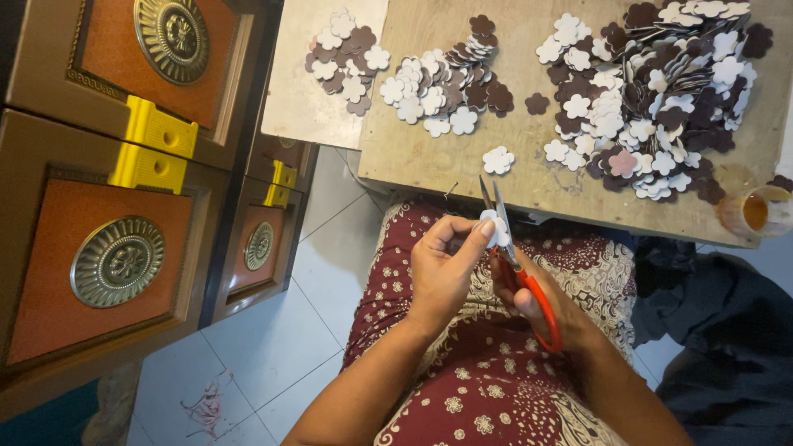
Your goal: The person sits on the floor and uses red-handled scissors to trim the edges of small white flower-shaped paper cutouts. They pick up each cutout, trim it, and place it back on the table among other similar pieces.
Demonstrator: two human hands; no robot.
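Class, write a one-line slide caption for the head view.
Left hand holds a white flower cutout against red-handled scissors in the right hand.

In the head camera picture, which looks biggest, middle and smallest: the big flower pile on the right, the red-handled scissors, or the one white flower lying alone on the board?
1. The big flower pile, clearly the largest.
2. The red-handled scissors, though being nearer the camera makes them look larger.
3. The lone white flower, the smallest.
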